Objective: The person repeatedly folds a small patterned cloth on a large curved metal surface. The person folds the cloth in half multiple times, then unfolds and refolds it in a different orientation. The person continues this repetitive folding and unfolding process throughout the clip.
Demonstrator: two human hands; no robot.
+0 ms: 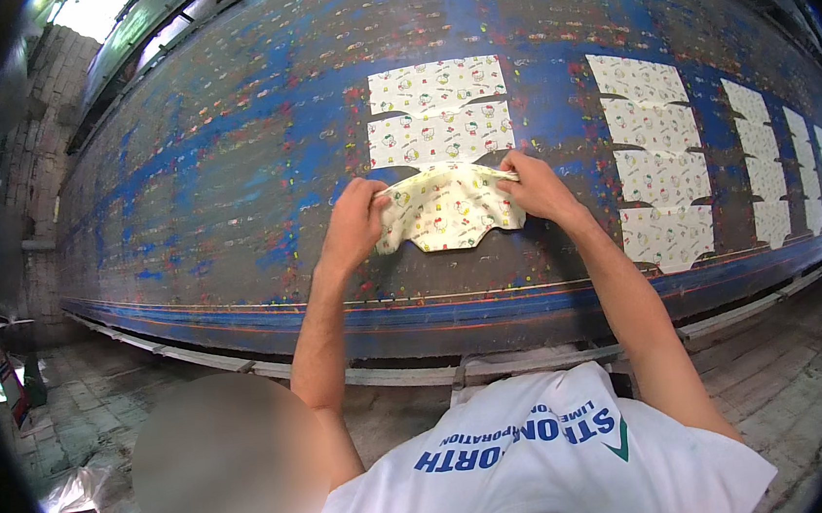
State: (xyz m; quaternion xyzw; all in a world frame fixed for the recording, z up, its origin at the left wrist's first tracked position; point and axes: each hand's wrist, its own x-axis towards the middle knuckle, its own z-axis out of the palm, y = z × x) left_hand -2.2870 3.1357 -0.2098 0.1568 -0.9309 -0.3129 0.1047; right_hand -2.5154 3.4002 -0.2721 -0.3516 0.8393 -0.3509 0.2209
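Observation:
A cut fabric piece [447,213], pale with a small printed cartoon pattern, hangs curved between my two hands over the near part of the printing table. My left hand [358,221] pinches its upper left corner. At the upper right corner, my right hand [538,185] grips it the same way. Just beyond lie two flat pieces of the same cloth, a nearer one [441,135] and a farther one [436,84]. The held piece's far edge meets or overlaps the nearer one; I cannot tell which.
The long table [213,171] has a dark surface stained with blue and speckled paint. On the right, a column of matching fabric pieces [656,169] lies flat, with more columns [762,160] beyond. A rail [192,358] edges the table above a brick floor [106,378].

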